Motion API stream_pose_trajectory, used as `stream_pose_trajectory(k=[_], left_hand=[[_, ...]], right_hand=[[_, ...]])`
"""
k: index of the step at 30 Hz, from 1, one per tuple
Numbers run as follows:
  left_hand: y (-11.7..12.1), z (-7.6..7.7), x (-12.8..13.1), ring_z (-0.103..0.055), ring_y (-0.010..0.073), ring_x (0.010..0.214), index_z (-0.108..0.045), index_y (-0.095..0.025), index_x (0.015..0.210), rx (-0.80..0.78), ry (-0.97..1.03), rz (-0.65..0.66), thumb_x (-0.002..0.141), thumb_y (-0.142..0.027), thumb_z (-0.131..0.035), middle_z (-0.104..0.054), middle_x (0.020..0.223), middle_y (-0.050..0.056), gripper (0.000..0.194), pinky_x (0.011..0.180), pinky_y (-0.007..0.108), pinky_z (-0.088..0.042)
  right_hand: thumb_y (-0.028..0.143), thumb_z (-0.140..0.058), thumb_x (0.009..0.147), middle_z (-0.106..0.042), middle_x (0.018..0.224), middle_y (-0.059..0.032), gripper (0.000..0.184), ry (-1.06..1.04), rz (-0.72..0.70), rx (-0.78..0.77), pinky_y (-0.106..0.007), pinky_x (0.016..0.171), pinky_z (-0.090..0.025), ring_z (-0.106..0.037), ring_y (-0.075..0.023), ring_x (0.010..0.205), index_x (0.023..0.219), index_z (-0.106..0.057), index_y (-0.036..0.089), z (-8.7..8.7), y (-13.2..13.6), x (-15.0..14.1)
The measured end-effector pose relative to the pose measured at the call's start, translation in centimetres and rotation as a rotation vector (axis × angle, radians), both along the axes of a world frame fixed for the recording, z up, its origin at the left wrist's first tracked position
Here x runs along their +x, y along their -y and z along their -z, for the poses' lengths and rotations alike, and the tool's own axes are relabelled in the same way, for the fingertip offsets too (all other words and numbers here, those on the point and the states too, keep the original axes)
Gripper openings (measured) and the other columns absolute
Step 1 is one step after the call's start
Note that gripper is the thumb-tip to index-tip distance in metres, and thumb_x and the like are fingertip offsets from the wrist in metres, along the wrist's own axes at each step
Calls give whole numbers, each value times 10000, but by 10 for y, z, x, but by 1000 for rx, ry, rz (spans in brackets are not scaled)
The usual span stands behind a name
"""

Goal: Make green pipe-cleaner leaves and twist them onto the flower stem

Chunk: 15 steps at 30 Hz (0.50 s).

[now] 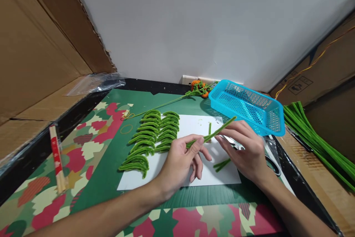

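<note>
My left hand (181, 159) pinches a green pipe cleaner (212, 135) between thumb and forefinger, its other fingers curled loosely below. The strip slants up to the right, its far end free. My right hand (245, 150) has its bent fingertips and thumb close together at the strip's middle. Beneath the right hand lie scissors (273, 165), partly covered, with a dark handle loop showing. Short green pieces (222, 165) rest beside it on the white sheet (177, 176). To the left, curved green pipe-cleaner leaves (142, 135) lie in two columns.
A blue perforated basket (246, 118) stands at the back right, next to orange flowers (198, 85) on a long green stem. Long green pipe cleaners (318, 144) lie on cardboard at right. Wrapped chopsticks (57, 159) are at left. Cardboard (36, 44) and a wall (194, 26) bound the table.
</note>
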State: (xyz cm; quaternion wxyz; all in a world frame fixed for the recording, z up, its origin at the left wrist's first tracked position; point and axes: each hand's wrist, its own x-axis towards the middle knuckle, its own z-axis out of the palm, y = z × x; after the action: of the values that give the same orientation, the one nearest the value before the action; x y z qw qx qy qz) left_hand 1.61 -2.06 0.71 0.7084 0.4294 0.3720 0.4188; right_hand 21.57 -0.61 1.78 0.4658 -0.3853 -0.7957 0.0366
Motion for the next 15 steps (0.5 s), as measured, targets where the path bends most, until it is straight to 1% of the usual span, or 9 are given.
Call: stream_pose_trajectory(k=[3,6,8,11,15], left_hand=[[3,1,0,-466,53,311,-714,-121,877,15,-37,4,1000,-475,-653,-647,579,6,380,299,132,-345],[6,0,0,-458,42,303,-748,-126,959,17,-67,-18,992,-457,-671,-683,638,16,342,289,132,-322],[8,0,1,-469,40,306,-758,-129,997,25,-89,-37,985,-453,-681,-705,693,28,333,286,134,-319],[10,-2,1,-507,50,332,-763,-136,1048,46,-109,-55,971,-458,-698,-715,747,38,337,289,137,-329],[10,-2,-1,-523,56,348,-752,-145,1066,51,-96,-63,953,-450,-724,-699,744,25,327,295,138,-346]], right_hand=[[137,-690,987,-764,876,-50,93,84,-8,35,-394,769,-507,-665,-218,818,995,-732,219,3,2,-2],[160,-680,1001,-743,804,-23,82,154,25,62,-420,825,-456,-669,-204,773,953,-710,218,6,4,-5],[162,-677,998,-735,794,-23,74,173,10,56,-422,833,-452,-665,-204,769,955,-710,213,6,5,-6],[160,-673,992,-732,786,-36,73,134,-41,30,-389,756,-481,-656,-203,738,969,-725,207,5,5,-9],[108,-672,978,-745,819,-57,110,19,-112,-4,-337,663,-528,-683,-201,733,1004,-745,188,4,6,-11]])
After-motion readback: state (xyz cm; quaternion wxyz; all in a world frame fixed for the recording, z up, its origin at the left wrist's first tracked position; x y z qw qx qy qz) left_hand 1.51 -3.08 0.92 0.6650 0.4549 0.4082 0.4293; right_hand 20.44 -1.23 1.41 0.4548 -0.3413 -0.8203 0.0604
